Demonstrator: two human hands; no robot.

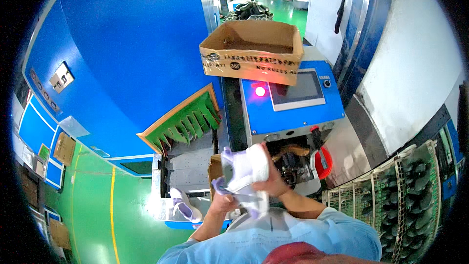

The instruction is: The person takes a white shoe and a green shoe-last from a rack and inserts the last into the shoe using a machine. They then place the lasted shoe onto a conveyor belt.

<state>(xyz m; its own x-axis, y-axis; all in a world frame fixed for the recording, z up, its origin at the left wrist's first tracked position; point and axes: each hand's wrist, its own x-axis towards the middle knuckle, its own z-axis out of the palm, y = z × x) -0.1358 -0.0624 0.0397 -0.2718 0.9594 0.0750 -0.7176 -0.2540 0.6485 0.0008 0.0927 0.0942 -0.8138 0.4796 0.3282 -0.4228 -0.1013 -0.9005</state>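
In front of my chest, my right hand (272, 182) grips a white and lavender sneaker (248, 164) round its white sole. Just below and to the left, my left hand (223, 202) is closed on a second white and lavender shoe (251, 201), which overlaps the first and is blurred. Part of each hand's grip is hidden. Another such shoe (185, 205) lies alone to the left of my left hand, at the near end of the grey conveyor (189, 159). The side of a small cardboard box (213, 168) shows behind the held shoes.
Ahead, a large cardboard box (251, 66) rests on a blue control panel (295, 117) with a screen and a glowing red light. Green strips (188, 127) hang over the conveyor's far end. A red bucket (323, 162) and a wire rack (386, 193) of dark shoe-shaped pieces stand at right.
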